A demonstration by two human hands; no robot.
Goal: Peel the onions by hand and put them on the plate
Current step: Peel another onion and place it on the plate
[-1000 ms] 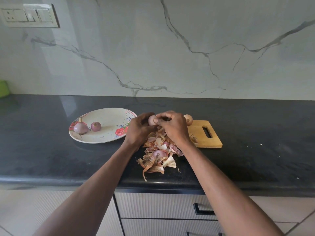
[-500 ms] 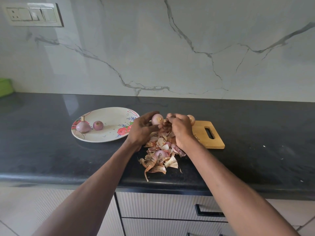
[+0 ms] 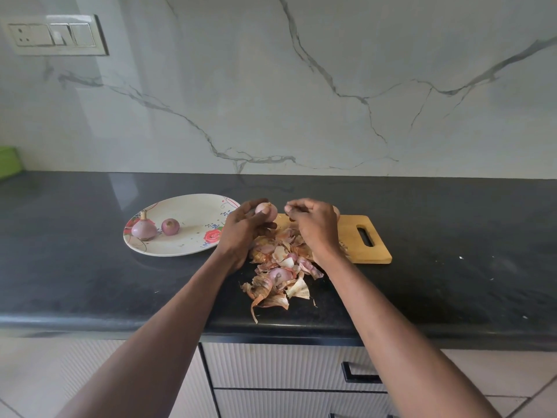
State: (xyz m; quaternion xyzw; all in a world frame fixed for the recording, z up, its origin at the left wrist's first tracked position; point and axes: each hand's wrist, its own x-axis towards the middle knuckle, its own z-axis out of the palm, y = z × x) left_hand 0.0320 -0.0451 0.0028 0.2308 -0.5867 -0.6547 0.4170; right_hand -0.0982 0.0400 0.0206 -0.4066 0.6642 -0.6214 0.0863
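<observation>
Far left of the grip, on the black worktop (image 3: 75, 267), a floral plate (image 3: 193, 212) carries two peeled onions: a larger onion (image 3: 144, 229) with a stub on top and, just beside it, a smaller onion (image 3: 170, 226). The left hand (image 3: 241, 233) grips a pale, partly peeled onion (image 3: 266, 212) between thumb and fingers, raised above the worktop. Just right of it, apart from that onion, the right hand (image 3: 313, 227) has its fingers curled in a pinch; whether a scrap of skin sits between the fingertips cannot be told. Below both grips lies a heap of onion skins (image 3: 280, 276). Right of the grips lies a wooden cutting board (image 3: 370, 236), with another onion (image 3: 337, 211) peeping out behind the right hand.
</observation>
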